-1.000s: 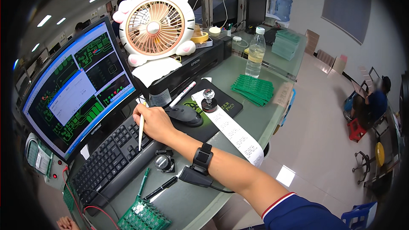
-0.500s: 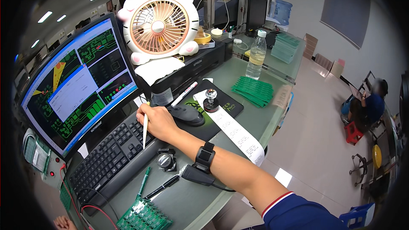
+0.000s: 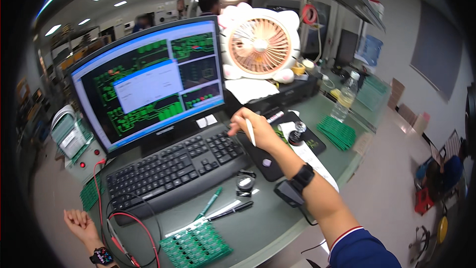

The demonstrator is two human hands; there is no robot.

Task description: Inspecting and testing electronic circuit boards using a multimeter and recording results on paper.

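Right hand [image 3: 258, 131] grip pinching one white pen [image 3: 250, 132] over one keyboard [image 3: 178, 168]; left hand [image 3: 79, 221] curled, empty.

Black keyboard [image 3: 176, 168] on a grey-green desk [image 3: 258, 223]. The monitor [image 3: 148, 82] glows with bright green traces on black, a pale window in the middle, blue along the frame. Pink-and-white fan [image 3: 260, 42] — peach blades. Green circuit board [image 3: 196, 245], dotted with rows of dark chips. Red and black leads [image 3: 131, 228]. White pen [image 3: 250, 133] in the right hand [image 3: 255, 131] — black watch, navy sleeve.

A pink fan [image 3: 260, 44] stands behind the monitor [image 3: 148, 84], a water bottle [image 3: 345, 103] nearby.
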